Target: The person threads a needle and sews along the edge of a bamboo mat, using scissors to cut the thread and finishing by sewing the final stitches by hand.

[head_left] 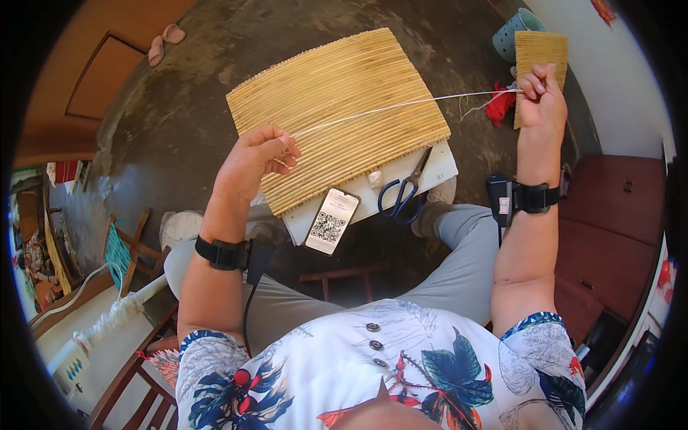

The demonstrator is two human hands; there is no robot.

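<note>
A thin white string (401,104) stretches taut between my hands. My left hand (261,154) pinches one end above the left side of a mat of yellowish slats (344,107). Raised at the far right, my right hand (541,97) closes its fingers on the other end. The mat lies on a white board (441,168) in front of my knees. Along the board's near edge are scissors with dark blue handles (401,197), a small white lump (375,178) and a phone (332,221) showing a square code.
A second slatted piece (545,46) stands at the right by a light blue basket (517,34), with red cloth (499,106) on the floor nearby. Dark red cabinets (609,201) line the right side. Pink slippers (165,44) lie at the far left. Wooden chair slats (136,387) are at lower left.
</note>
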